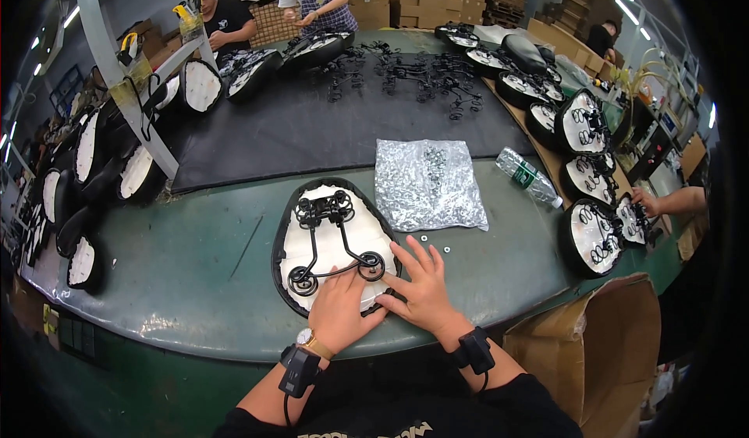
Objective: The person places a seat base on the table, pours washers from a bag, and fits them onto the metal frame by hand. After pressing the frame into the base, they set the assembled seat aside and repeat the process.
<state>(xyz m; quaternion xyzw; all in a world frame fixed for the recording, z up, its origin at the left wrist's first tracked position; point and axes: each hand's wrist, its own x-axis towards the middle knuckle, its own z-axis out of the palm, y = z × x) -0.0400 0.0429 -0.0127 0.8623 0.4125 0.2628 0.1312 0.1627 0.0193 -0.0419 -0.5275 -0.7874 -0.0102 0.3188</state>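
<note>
An upturned bicycle saddle [331, 244] lies on the table in front of me, its white underside facing up and a black rim around it. On it rests a black wire spring frame [314, 243], with small coils at the far end and two larger coils at the near end. My left hand [339, 309] lies over the saddle's near edge, fingers stretched toward the frame's near bar between the large coils. Spread fingers show on my right hand [422, 291], beside the near right coil at the saddle's edge. I see nothing held in either hand.
Right of the saddle lies a clear plastic bag [429, 184] of small metal parts, with loose nuts [424, 238] nearby. A plastic bottle [529, 177] lies farther right. Saddles line both sides; spring frames [421, 75] cover a black mat. A cardboard box [546, 360] stands near right. Other people work around.
</note>
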